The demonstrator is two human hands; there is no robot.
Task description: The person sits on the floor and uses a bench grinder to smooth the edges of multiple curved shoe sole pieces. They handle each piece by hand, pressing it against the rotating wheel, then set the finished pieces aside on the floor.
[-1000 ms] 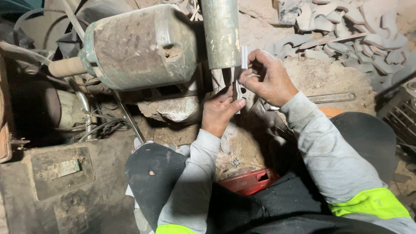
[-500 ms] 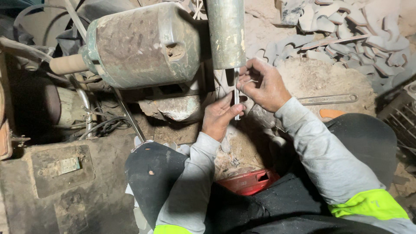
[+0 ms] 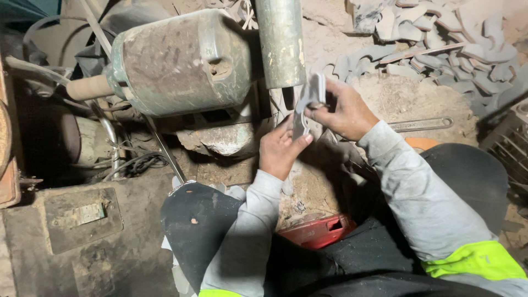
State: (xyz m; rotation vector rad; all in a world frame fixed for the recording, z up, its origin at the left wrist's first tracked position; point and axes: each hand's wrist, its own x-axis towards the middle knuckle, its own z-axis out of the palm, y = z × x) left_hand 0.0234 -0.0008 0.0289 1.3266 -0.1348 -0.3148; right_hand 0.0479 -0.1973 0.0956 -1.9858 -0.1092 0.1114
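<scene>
A flat grey metal piece (image 3: 306,104) sits just above the middle of the frame, held upright between both hands and right beside the lower end of a worn grey-green cylinder (image 3: 280,41) that comes down from the top edge. The right hand (image 3: 344,113) pinches the upper part of the piece between thumb and fingers. The left hand (image 3: 280,148) is below it, its thumb and fingertips closed on the lower end of the same piece.

Both arms wear grey sleeves (image 3: 418,192) with bright yellow-green bands near the bottom of the frame. To the left of the hands, in the upper left, lies a big rusty motor housing (image 3: 181,63) with a shaft sticking out to the left. A pile of similar grey metal pieces (image 3: 440,44) fills the upper right. A long flat wrench (image 3: 421,124) lies on the dirt mound right of the right hand. A red box (image 3: 319,231) shows between the knees, lower centre.
</scene>
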